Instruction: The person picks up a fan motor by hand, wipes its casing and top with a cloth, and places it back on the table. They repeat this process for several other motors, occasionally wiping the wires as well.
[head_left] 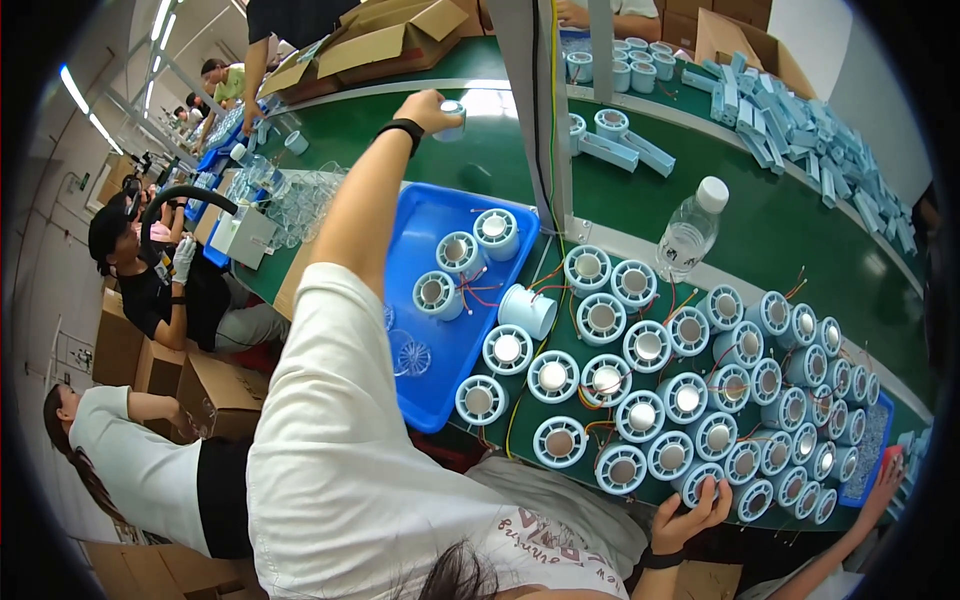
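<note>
My left arm reaches far across the workbench, and my left hand (425, 112) is closed around a light-blue round housing (453, 122) above the green surface. Down at the near edge, my right hand (690, 518) curls its fingers around the side of another light-blue cylindrical housing (703, 484) with a spoked rim and a silver centre. That one stands at the front of a large group of similar housings (646, 346), many with thin red and yellow wires. One housing (527, 312) lies on its side. A blue tray (425, 225) under my left arm holds three housings and clear plastic discs.
A clear bottle (688, 235) with a white cap stands behind the housings. A metal post (525, 100) rises mid-bench. Long light-blue parts (790, 120) are heaped at the back right, cardboard boxes (390, 45) at the back. Another person's hand (884, 485) is at the right; other workers sit left.
</note>
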